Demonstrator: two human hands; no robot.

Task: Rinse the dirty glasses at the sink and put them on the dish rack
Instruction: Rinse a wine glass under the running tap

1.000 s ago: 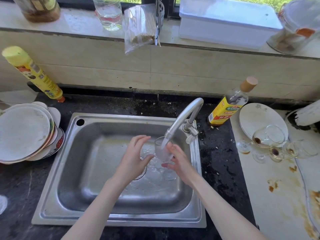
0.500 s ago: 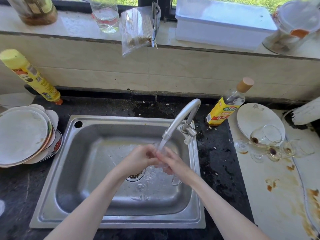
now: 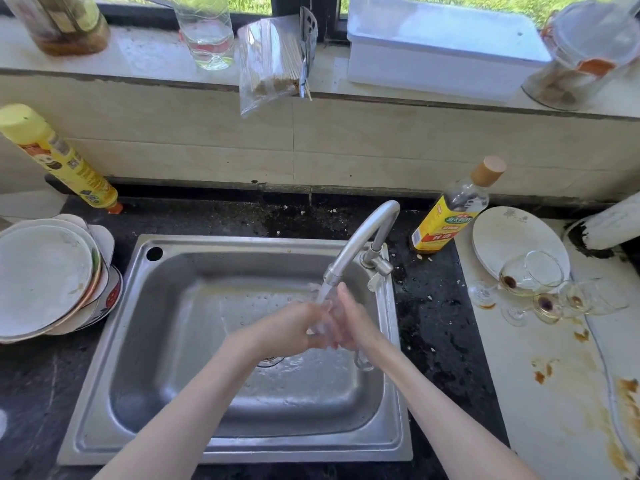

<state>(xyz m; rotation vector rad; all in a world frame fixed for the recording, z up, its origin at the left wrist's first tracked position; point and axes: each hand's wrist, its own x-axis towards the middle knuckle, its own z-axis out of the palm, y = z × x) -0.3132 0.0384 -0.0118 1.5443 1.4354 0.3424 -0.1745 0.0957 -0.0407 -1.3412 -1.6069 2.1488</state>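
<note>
Over the steel sink, both hands meet under the running faucet. My left hand and my right hand wrap a clear stemmed glass, mostly hidden between the fingers; its foot pokes out below my right wrist. Water streams onto the glass. Three dirty wine glasses with dark dregs lie tipped on the white counter at the right.
A stack of plates stands left of the sink, with a yellow bottle behind it. An oil bottle and a white plate sit to the right. The window ledge holds jars, a bag and a white box.
My left hand was open beside the glass and has closed onto it. Both hands now press together around the glass under the stream.
</note>
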